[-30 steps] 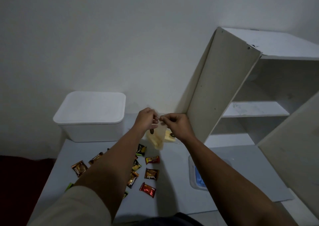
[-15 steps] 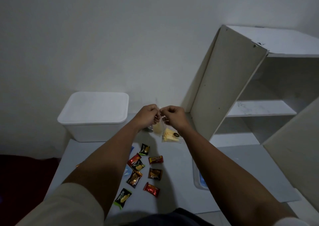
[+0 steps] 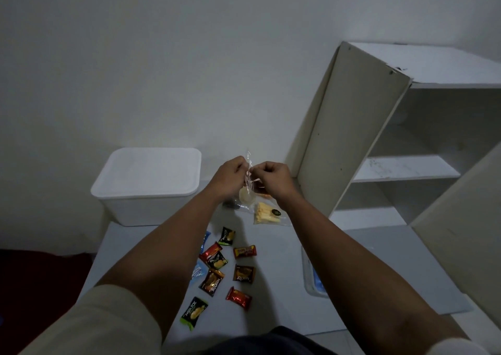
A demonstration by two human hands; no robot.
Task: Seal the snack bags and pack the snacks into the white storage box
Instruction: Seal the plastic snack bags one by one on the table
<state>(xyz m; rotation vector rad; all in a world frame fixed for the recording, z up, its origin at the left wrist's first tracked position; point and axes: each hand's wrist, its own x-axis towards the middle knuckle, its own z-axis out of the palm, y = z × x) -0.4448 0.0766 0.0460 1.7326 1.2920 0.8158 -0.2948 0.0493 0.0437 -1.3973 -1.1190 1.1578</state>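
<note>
Two hands meet above the far end of the desk (image 3: 271,278), both pinching the top of one clear snack bag (image 3: 248,192) that hangs between them. The left hand (image 3: 230,177) has its grip pressed on the bag's left edge with the fingers curled in; the right hand (image 3: 272,178) pinches the right edge the same way, knuckles up. The bag's twisted neck sticks up past the fingers, and a pale round snack sits in its bottom, just off the desk.

Left of the held bag stands the white storage box (image 3: 147,186), lid on, against the wall. Just below and to the right of the held bag lies a second clear bag of yellow sticks (image 3: 267,213) flat on the desk. Nearer the person than the held bag, small wrapped snacks (image 3: 217,268) lie scattered in red, brown, green and blue, partly under the left forearm. Right of the held bag rises a white shelf unit (image 3: 401,165), and a pale tray with something blue (image 3: 311,276) shows past the right forearm.
</note>
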